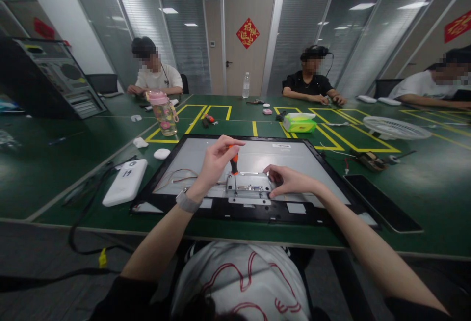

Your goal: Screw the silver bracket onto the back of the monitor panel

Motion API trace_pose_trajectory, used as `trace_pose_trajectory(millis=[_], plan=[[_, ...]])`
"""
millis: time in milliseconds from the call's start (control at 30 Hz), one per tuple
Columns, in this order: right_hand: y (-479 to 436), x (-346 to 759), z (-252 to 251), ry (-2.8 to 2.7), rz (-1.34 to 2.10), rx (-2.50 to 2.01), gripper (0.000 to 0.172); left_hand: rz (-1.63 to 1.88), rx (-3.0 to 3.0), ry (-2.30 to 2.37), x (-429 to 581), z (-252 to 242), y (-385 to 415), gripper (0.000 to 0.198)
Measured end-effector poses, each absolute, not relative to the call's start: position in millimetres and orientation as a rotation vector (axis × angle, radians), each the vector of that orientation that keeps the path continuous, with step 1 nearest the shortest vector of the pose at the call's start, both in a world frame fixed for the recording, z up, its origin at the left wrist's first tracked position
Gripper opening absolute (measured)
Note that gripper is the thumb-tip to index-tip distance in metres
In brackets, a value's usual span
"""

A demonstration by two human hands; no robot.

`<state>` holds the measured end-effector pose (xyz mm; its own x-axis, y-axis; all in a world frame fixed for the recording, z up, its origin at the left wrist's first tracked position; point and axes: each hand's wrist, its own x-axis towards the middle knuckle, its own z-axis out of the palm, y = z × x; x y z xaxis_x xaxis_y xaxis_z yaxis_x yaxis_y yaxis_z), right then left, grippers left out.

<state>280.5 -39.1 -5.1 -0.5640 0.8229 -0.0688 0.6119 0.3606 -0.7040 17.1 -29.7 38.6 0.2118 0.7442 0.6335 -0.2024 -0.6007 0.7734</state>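
An orange-and-black screwdriver is held nearly upright by the left hand over a metal bracket at a green tabletop. The top of the handle is clamped between thumb and fingers, with the forefinger stretched out beyond it, and the shaft is pointed down at the bracket's near side. Whether the tip is seated in a screw cannot be told.

The bracket's right end is spanned by the right hand, thumb at its near corner and fingertips at its far corner, and appears to be gripped between them. The bracket is set on a flat grey panel with a black frame, laid beside the tabletop's near edge, around the middle of its visible length.

For clean work, the shaft is best stood square to the screw, with pressure sent straight down the handle and the turn made by the fingers, so that the slot is not chewed. The bracket should be braced against twisting, and heavy leaning avoided, since the panel beneath may be easily cracked. The thin wires on the left are best left slack and clear of the wrist.
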Motion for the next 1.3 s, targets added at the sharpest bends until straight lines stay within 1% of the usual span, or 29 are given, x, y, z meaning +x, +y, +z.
trace_pose_trajectory(millis=[100, 300, 467, 633, 833, 1000, 1167, 1300], plan=[[-39.0, 280.2, -5.0, -2.332, 1.007, -1.268, 0.067, 1.513, 1.708, 0.524, 17.7, 41.2, -32.3, 0.01], [-39.1, 280.6, -5.6, -2.339, 1.0, -1.271, 0.068, 1.394, 1.534, 0.43, 17.7, 41.2, -31.0, 0.025], [-38.9, 280.8, -5.6, -2.34, 0.997, -1.271, 0.067, 1.489, 1.71, 0.482, 16.2, 39.3, -28.8, 0.021], [-39.0, 281.2, -6.0, -2.337, 1.002, -1.259, 0.067, 1.423, 1.604, 0.499, 17.9, 36.9, -27.5, 0.031], [-39.0, 280.6, -5.4, -2.341, 0.993, -1.264, 0.067, 1.505, 1.68, 0.544, 18.1, 38.7, -27.7, 0.021], [-39.0, 280.5, -4.6, -2.336, 0.996, -1.261, 0.068, 1.457, 1.576, 0.504, 18.7, 39.6, -29.0, 0.025], [-38.3, 281.3, -6.3, -2.341, 1.001, -1.261, 0.068, 1.527, 1.68, 0.514, 18.5, 40.0, -29.6, 0.014], [-37.7, 281.7, -7.8, -2.334, 1.001, -1.259, 0.069, 1.456, 1.577, 0.464, 18.9, 39.7, -30.1, 0.02]])
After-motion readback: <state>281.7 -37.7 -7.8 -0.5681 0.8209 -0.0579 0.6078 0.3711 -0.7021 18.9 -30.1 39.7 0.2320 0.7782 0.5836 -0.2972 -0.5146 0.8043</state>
